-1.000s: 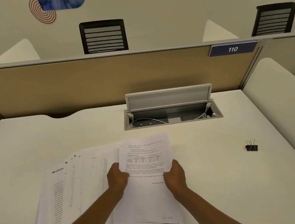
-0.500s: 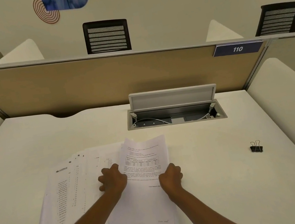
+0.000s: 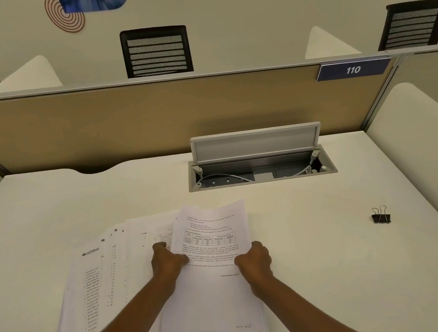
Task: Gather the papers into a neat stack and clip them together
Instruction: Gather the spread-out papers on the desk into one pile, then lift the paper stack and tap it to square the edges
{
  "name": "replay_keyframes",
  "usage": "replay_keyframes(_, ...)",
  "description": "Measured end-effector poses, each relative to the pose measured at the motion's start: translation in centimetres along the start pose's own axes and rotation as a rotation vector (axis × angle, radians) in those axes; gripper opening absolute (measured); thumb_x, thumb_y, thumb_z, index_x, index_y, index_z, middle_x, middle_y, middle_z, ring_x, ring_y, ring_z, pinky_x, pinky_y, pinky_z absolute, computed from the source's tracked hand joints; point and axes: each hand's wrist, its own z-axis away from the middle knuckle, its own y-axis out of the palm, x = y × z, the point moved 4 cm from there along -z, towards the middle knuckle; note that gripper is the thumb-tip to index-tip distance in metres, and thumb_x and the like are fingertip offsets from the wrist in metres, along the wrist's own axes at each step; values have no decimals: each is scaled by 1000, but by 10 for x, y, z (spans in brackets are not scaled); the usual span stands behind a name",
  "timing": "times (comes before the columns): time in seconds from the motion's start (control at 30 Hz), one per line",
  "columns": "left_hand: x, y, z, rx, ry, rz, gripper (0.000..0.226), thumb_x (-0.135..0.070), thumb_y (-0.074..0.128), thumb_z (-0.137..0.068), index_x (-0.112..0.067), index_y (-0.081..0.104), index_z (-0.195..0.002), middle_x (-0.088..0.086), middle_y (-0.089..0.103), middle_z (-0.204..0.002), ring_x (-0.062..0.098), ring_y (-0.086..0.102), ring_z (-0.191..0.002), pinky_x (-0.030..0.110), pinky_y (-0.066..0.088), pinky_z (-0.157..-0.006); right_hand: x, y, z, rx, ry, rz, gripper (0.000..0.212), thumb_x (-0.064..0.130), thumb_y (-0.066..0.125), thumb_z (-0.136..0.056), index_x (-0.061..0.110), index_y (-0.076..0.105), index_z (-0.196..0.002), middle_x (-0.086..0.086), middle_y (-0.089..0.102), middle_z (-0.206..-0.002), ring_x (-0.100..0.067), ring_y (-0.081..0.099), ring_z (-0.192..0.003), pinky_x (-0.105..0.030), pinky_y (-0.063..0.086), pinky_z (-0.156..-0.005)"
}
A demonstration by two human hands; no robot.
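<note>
Several printed papers (image 3: 110, 288) lie fanned out on the white desk (image 3: 332, 277), overlapping toward the left. On top at the right sits a sheet with a small table and text (image 3: 213, 242). My left hand (image 3: 167, 261) grips this top bunch at its left edge and my right hand (image 3: 255, 261) grips its right edge, fingers curled. A black binder clip (image 3: 381, 216) lies alone on the desk well to the right of my right hand.
An open cable box (image 3: 260, 167) with a raised lid is set into the desk behind the papers. A tan partition (image 3: 118, 124) with a "110" label (image 3: 353, 69) closes the back. White side panels flank the desk; chairs stand beyond.
Both hands slid down and closed more tightly on the sides of the top sheets, squaring them a little. The clip has not moved.
</note>
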Motion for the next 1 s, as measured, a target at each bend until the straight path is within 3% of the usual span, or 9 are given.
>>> replay_keyframes(0.1, 1, -2, -3, 74, -7, 32, 42, 8, 78, -66, -3, 63, -103, 18, 68, -110, 33, 65, -86, 36, 55, -75, 2, -5, 3, 5, -9, -84, 36, 20, 65, -61, 20, 55, -96, -2, 63, -102, -24, 61, -94, -46, 57, -80)
replay_keyframes(0.2, -3, -5, 1, 112, 17, 101, 35, 12, 76, -64, -1, 62, -94, 18, 68, -102, 33, 65, -84, 35, 55, -69, 9, -17, 13, 27, -33, -209, 30, 1, 63, -69, 14, 52, -94, -5, 64, -98, -19, 62, -84, -36, 58, -68)
replay_keyframes(0.27, -5, -4, 4, 182, 29, 159, 39, 15, 72, -64, 2, 58, -98, 19, 66, -103, 36, 64, -88, 39, 57, -72, 11, -23, 16, 46, -36, -286, 36, -5, 63, -73, 15, 47, -98, -4, 62, -97, -16, 61, -84, -28, 53, -62)
replay_keyframes(0.33, -8, -4, 8, 268, 38, 182, 41, 15, 69, -66, 1, 55, -103, 19, 65, -107, 38, 65, -90, 42, 58, -72, 10, -24, 15, 74, -25, -355, 44, -4, 66, -75, 15, 44, -107, -3, 61, -101, -19, 63, -89, -30, 54, -69)
replay_keyframes(0.43, -13, -5, 16, 371, 56, 238, 46, 13, 67, -69, -6, 56, -110, 17, 68, -109, 38, 68, -93, 43, 60, -70, 8, -27, 11, 148, 9, -410, 35, 1, 71, -76, 7, 61, -109, -7, 70, -104, -25, 69, -88, -39, 59, -78)
replay_keyframes(0.53, -22, -6, 27, 429, 88, 325, 46, 12, 67, -72, -10, 57, -111, 14, 71, -107, 36, 71, -90, 40, 59, -65, 9, -39, 8, 184, -21, -385, 30, 1, 69, -77, 9, 70, -105, -9, 73, -104, -27, 71, -87, -44, 59, -82)
replay_keyframes(0.7, -38, 2, 48, 492, 157, 456, 48, 7, 71, -70, -12, 61, -113, 13, 73, -110, 35, 71, -95, 43, 60, -72, 23, -71, 11, 124, -113, -421, 28, -3, 63, -81, 10, 68, -106, -7, 72, -103, -26, 69, -89, -43, 58, -84)
replay_keyframes(0.87, -72, 18, 75, 502, 242, 525, 42, 9, 64, -78, -16, 63, -111, 7, 75, -107, 31, 72, -95, 38, 61, -72, 43, -115, 27, 62, -263, -468, 19, 7, 67, -84, 14, 64, -102, -2, 71, -100, -25, 71, -84, -45, 60, -77)
replay_keyframes(1.0, -100, 38, 100, 540, 323, 537, 42, 9, 60, -82, -18, 61, -114, 6, 73, -109, 29, 71, -98, 44, 59, -81, 49, -153, 43, 13, -391, -506, 17, 11, 67, -85, 13, 65, -102, -2, 73, -97, -26, 71, -82, -45, 61, -74)
